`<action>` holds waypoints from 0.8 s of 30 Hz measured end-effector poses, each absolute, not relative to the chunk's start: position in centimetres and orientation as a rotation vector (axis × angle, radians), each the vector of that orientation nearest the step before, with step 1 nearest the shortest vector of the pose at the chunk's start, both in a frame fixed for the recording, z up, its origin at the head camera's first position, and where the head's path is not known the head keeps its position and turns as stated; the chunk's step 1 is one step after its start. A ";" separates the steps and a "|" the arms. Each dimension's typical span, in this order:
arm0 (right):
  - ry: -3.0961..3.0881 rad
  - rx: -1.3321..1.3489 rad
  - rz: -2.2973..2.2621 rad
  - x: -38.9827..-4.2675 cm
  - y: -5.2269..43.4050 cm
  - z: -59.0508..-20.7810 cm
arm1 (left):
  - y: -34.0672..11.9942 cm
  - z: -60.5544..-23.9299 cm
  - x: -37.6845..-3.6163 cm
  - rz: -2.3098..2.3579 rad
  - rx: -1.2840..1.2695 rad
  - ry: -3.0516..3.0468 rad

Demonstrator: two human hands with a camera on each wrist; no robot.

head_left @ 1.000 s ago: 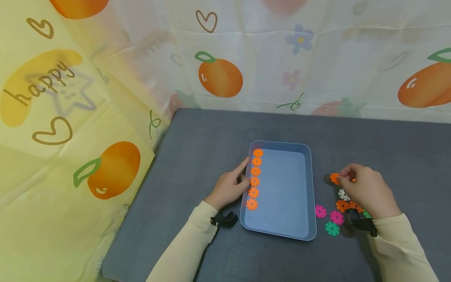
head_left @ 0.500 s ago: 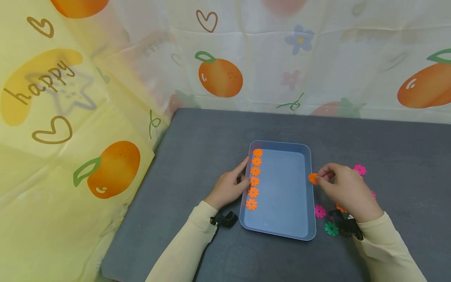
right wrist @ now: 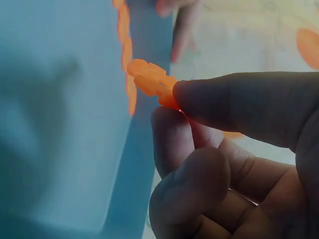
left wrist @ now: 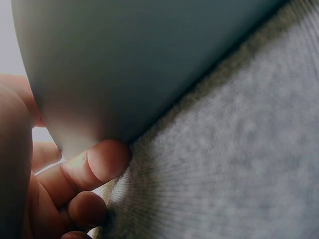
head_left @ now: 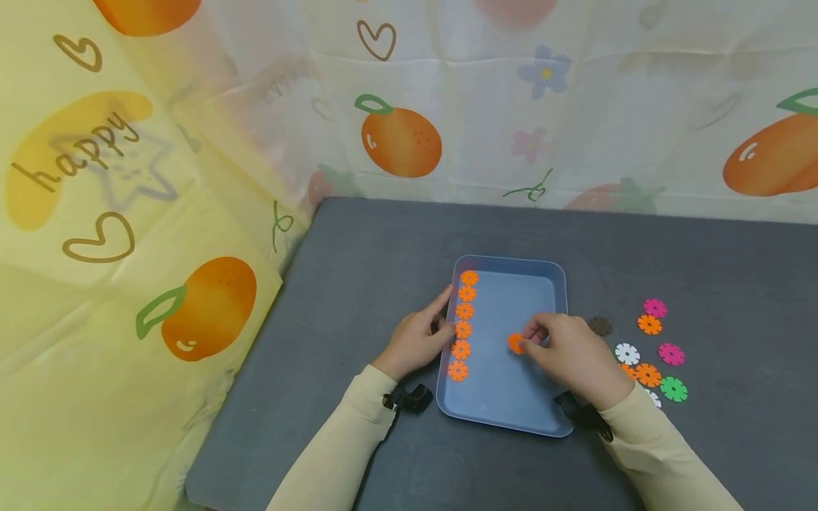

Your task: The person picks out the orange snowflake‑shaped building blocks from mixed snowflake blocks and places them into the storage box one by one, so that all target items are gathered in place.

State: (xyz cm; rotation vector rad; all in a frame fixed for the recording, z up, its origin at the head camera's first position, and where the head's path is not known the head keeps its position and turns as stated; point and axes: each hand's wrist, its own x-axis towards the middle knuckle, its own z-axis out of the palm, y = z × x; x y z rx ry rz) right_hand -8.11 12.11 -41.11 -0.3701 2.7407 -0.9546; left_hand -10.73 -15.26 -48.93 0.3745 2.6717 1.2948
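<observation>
My right hand (head_left: 571, 353) pinches an orange notched plastic disc (right wrist: 152, 82) between thumb and fingertips, over the middle of the blue tray (head_left: 511, 419). In the right wrist view the disc is seen nearly edge-on. Several more orange discs (head_left: 464, 311) stand in a column along the tray's left inner side. My left hand (head_left: 415, 342) holds the tray's left side, with the thumb at the rim beside the column. The left wrist view shows curled fingers (left wrist: 107, 162) against the tray's outer wall (left wrist: 124, 64).
To the right of the tray, loose discs lie on the grey table (head_left: 377, 248): pink (head_left: 671, 354), green (head_left: 674, 389), white (head_left: 628, 353), orange (head_left: 649, 325) and dark brown (head_left: 599, 326). My right forearm covers part of that area. A printed curtain (head_left: 479, 106) hangs behind the table.
My right hand has picked up an orange disc from the loose ones and carried it left, past the tray's right rim to over its middle. My left hand stays at the tray's left side.
</observation>
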 end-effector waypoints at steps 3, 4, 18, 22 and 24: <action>2.734 -0.414 -0.941 -8.0 11.1 -41.5 | -15.2 -49.0 -10.7 1.301 0.380 2.666; 2.734 -0.430 -0.937 -8.0 10.8 -41.6 | -15.2 -49.0 -10.8 1.302 0.382 2.666; 2.673 -0.595 -0.903 -7.4 6.6 -42.6 | -15.2 -49.1 -10.9 1.281 0.398 2.697; 2.617 -0.626 -0.897 -7.4 6.1 -42.6 | -15.2 -49.0 -10.8 1.280 0.402 2.695; 2.587 -0.647 -0.906 -7.5 5.9 -42.7 | -15.3 -49.0 -10.8 1.282 0.402 2.697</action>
